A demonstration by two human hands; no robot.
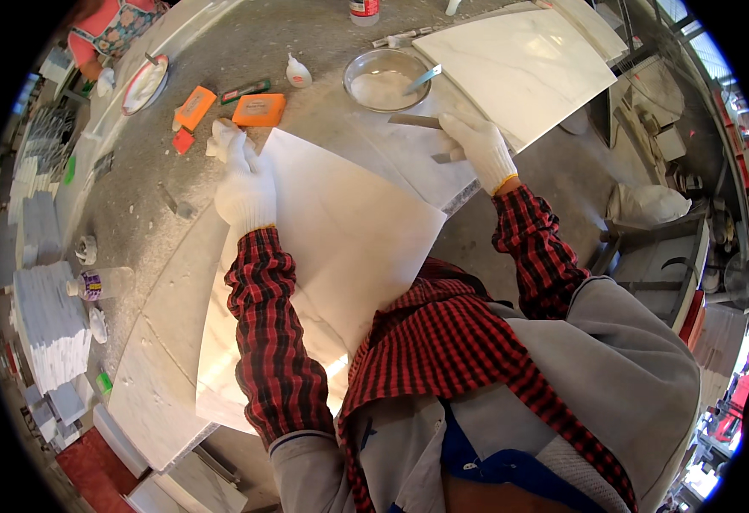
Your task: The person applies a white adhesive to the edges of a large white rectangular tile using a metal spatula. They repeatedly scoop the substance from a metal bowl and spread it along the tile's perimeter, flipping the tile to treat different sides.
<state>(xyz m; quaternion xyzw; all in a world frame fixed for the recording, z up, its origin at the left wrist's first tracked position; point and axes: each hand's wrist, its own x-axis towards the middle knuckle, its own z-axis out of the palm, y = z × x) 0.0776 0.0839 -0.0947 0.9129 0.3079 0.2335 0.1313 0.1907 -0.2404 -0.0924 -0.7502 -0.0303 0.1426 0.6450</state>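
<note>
White stone slab (340,231) under gloved left hand (246,190), pressed flat near its top corner. Right hand (481,147), arm stretched out, gripping a flat metal scraper (417,121) beside the bowl (384,79).

Glossy marble slab (340,231), knitted cotton gloves (246,184), metal bowl (385,79).

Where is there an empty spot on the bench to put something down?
Bare grey bench lies left of the gloved left hand, below the orange blocks. It is crowded around the metal bowl and right hand, between the marble slabs.
</note>
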